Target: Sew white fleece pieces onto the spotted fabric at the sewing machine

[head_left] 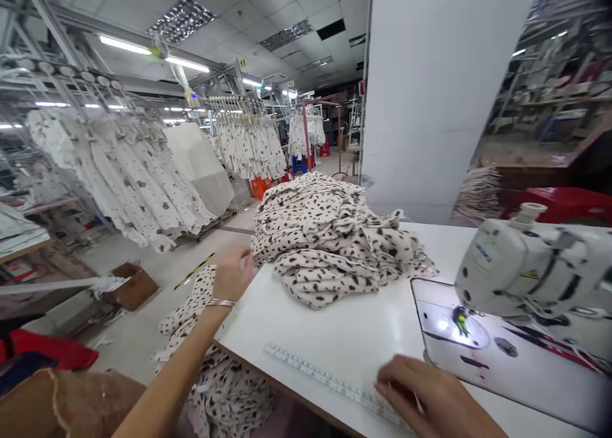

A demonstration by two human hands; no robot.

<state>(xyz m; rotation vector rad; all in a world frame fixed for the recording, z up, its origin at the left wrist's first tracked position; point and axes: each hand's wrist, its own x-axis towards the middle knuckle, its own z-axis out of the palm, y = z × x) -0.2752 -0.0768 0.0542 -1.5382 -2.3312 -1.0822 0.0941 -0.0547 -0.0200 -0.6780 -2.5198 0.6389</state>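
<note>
My left hand (233, 273), with a bracelet on its wrist, is by the left edge of the pile of spotted fabric (325, 234) on the table. Its fingers are smeared by motion, so I cannot tell whether they grip the cloth. Above the table's near edge is my right hand (430, 393), its fingers curled inward beside the clear ruler (325, 377). A pale sliver shows between thumb and fingers, too small to name. More spotted fabric (229, 387) hangs or lies below the table's left edge, partly behind my left forearm.
A white sewing machine (530, 266) stands at right, its needle area lit, with red-handled tweezers or scissors (549, 345) on its bed. A pillar (430, 94) rises behind the table. Hanging garments (129, 170), a cardboard box (131, 285) and a red stool (52, 349) are to the left.
</note>
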